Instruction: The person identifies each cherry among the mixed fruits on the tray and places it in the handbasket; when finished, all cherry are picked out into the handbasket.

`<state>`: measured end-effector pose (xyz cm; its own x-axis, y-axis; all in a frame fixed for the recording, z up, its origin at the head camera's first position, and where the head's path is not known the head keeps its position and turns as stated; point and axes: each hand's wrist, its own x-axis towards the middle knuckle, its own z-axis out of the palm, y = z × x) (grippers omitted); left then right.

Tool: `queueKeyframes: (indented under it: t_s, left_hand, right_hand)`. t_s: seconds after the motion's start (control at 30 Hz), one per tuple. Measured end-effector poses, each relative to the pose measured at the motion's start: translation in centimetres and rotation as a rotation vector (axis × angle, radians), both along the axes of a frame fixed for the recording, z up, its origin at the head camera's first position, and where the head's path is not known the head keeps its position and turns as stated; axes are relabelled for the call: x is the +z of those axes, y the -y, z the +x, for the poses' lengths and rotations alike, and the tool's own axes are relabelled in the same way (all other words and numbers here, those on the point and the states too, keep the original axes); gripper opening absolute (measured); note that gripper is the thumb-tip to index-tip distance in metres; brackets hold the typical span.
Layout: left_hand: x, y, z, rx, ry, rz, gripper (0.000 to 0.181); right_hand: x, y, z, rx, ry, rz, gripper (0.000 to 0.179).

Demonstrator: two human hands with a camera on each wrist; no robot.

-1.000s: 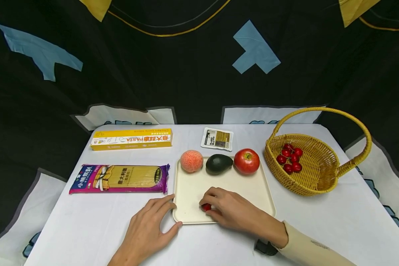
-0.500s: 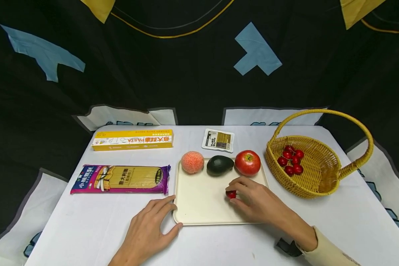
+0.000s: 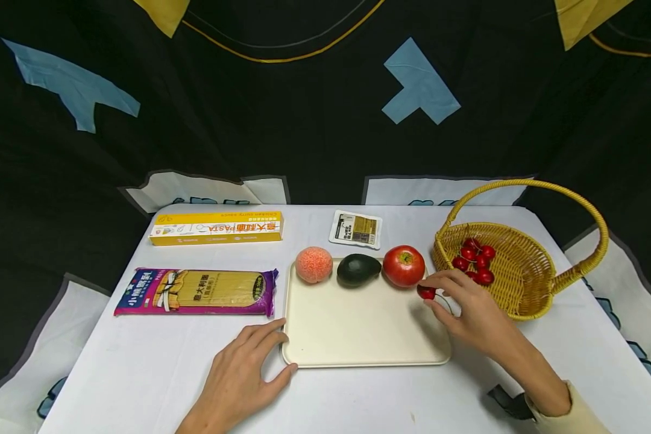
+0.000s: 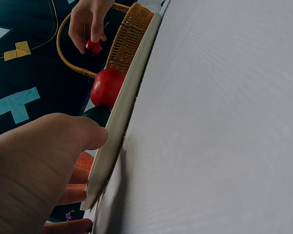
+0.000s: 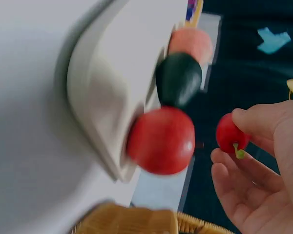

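My right hand (image 3: 472,310) pinches a red cherry (image 3: 426,292) between thumb and fingertips, above the right side of the cream tray (image 3: 358,343). The cherry (image 5: 230,134) shows its green stem in the right wrist view. Along the tray's far side sit a peach-coloured fuzzy ball like a peach (image 3: 313,265), a dark green avocado (image 3: 358,270) and a red apple (image 3: 404,266). My left hand (image 3: 239,374) rests at the tray's near left corner, thumb and fingertips touching its rim, fingers relaxed.
A wicker basket (image 3: 526,283) with a tall handle stands right of the tray, holding several cherries (image 3: 481,261). Left of the tray lie a yellow pasta box (image 3: 217,229) and a purple-ended pasta bag (image 3: 195,292). A small white sachet (image 3: 356,229) lies behind the tray.
My right hand has lifted the cherry off the tray's near middle and carried it right and away from me, towards the basket. My left hand has stayed at the tray corner.
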<state>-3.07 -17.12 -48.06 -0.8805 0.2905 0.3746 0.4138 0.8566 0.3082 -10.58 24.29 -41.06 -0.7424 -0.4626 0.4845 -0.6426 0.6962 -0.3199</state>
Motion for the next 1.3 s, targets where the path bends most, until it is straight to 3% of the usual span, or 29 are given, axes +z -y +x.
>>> queueKeyframes:
  t_s: [0.13,0.33,0.73,1.07,1.3]
  left_hand:
    - [0.0,0.0,0.1,0.006,-0.002,-0.005,0.040]
    - [0.1,0.0,-0.1,0.004,-0.009,-0.005,0.040]
    - [0.1,-0.1,-0.1,0.006,-0.001,-0.002,0.040]
    - [-0.1,-0.1,0.0,0.014,-0.007,-0.005,0.040]
    - [-0.1,-0.2,0.0,0.014,-0.009,-0.009,0.040]
  right_hand:
    - [0.5,-1.4,-0.2,-0.033,-0.053,0.009,0.036]
    - [1.1,-2.6,-0.4,-0.153,-0.093,0.044,0.048]
    - [0.9,-5.8,-0.9,-0.287,-0.033,0.023,0.047]
    - [-0.1,-8.9,-1.9,-0.326,0.082,0.087,0.040]
    - [-0.5,-10.4,-2.7,-0.315,0.248,0.139,0.035]
